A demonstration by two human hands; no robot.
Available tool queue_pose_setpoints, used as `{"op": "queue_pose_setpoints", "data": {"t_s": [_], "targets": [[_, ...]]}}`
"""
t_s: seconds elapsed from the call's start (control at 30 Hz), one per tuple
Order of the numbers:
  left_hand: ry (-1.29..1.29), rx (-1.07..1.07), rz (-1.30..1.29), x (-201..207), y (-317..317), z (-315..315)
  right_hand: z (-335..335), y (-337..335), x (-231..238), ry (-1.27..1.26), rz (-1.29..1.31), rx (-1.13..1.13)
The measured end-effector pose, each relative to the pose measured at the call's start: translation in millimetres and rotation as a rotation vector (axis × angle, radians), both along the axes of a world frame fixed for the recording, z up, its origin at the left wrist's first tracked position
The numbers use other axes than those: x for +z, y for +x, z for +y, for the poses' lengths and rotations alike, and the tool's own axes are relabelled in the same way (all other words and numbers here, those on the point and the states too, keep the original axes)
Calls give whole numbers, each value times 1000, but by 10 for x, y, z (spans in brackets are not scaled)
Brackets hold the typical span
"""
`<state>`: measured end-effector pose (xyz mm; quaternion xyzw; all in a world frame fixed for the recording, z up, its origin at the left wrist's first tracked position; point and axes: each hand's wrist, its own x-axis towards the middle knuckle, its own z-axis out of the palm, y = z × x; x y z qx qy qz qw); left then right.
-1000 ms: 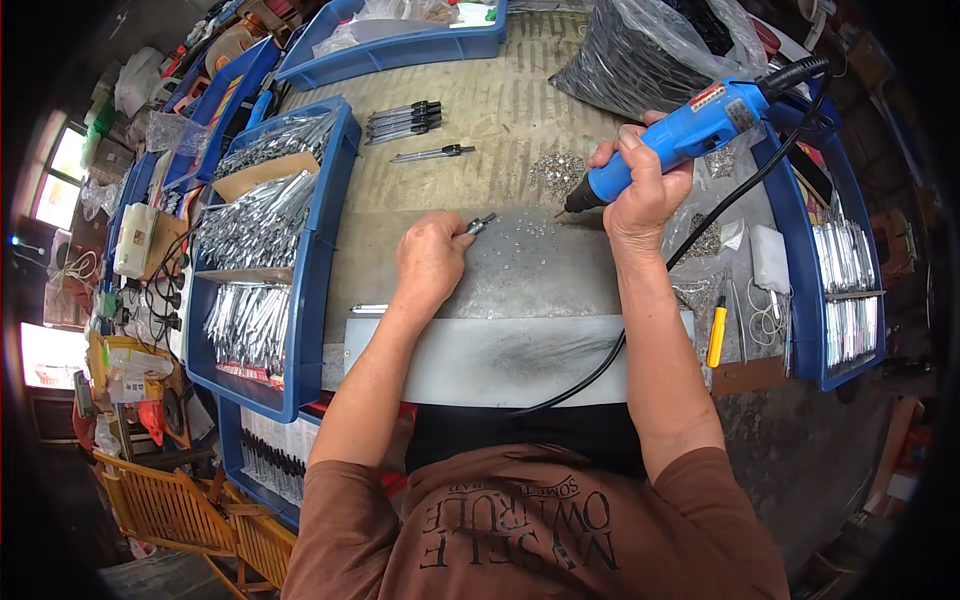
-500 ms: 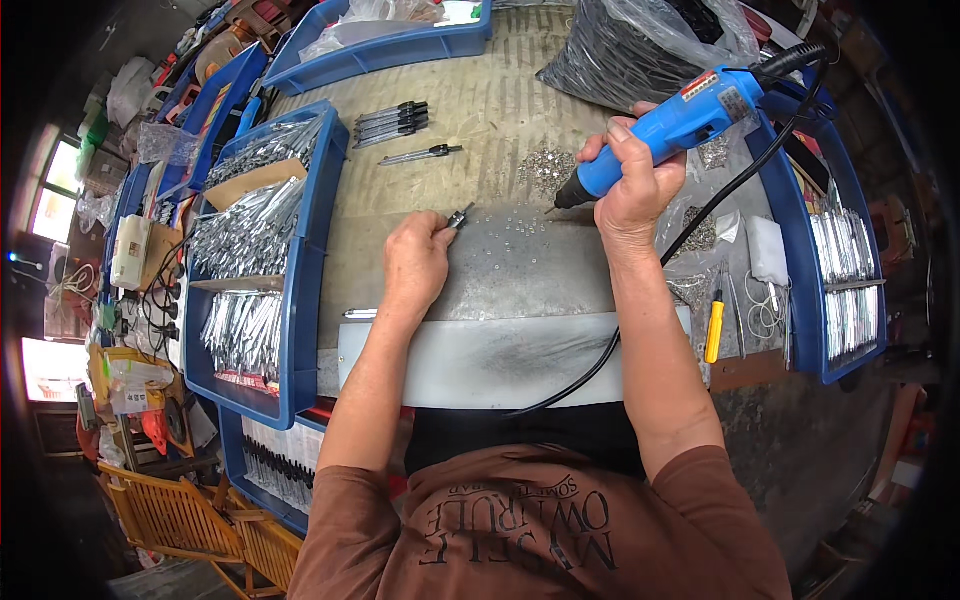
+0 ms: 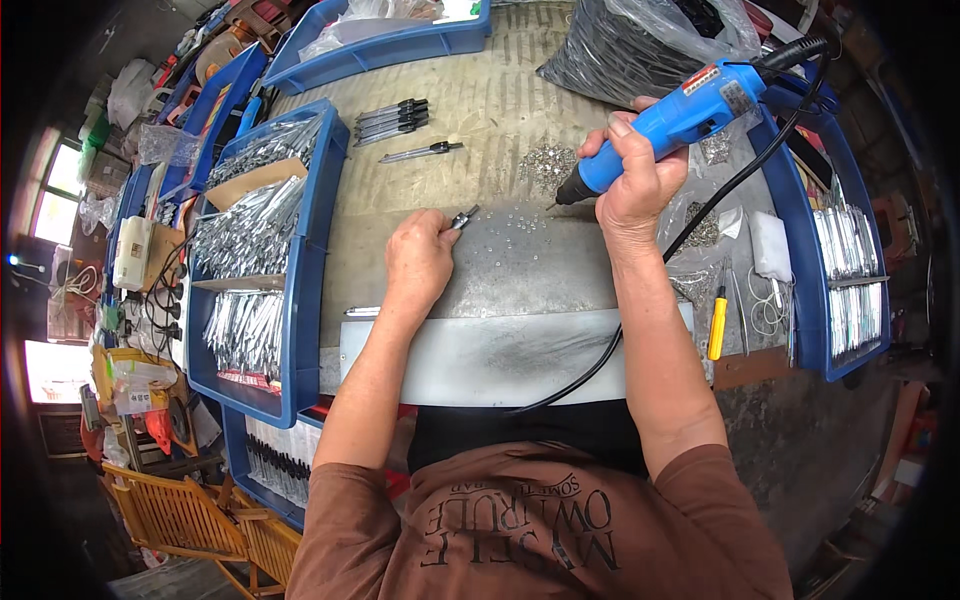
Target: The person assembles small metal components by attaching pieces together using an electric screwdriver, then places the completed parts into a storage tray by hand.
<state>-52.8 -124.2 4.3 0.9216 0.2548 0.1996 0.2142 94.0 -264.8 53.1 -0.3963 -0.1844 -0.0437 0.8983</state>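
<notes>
My left hand [image 3: 420,258] is closed round a slim silver piece with a black end [image 3: 465,216]. Only its tip sticks out beyond my thumb and fingers; the rest is hidden. In my right hand [image 3: 640,185] is a blue electric screwdriver [image 3: 690,108], gripped round its body. Its bit points down and left, close to a pile of tiny metal screws or nuts [image 3: 548,165]. Between the two hands more tiny metal bits [image 3: 515,232] lie scattered on the grey surface. Several similar slim silver and black pieces [image 3: 392,122] lie in a row farther back, with a single one [image 3: 422,152] nearer.
A blue bin [image 3: 300,290] of silver parts stands at left, another blue bin [image 3: 838,365] at right. A plastic bag of dark parts [image 3: 610,65] sits at the back. The screwdriver's black cable [image 3: 690,225] crosses my right forearm. A yellow-handled screwdriver [image 3: 717,328] lies at right.
My left hand has shifted slightly right with the slim piece, and more of its tip shows. The electric screwdriver stays nearly in place, over the screw pile's edge.
</notes>
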Motion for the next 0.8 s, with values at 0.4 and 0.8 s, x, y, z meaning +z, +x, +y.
{"op": "queue_pose_setpoints", "data": {"t_s": [0.4,0.8], "targets": [[-55,13,40,45,42,18,17,-39,29,-7,-16,9],[2,-9,-19,-15,13,9,466,-402,74,-130,-74,189]]}}
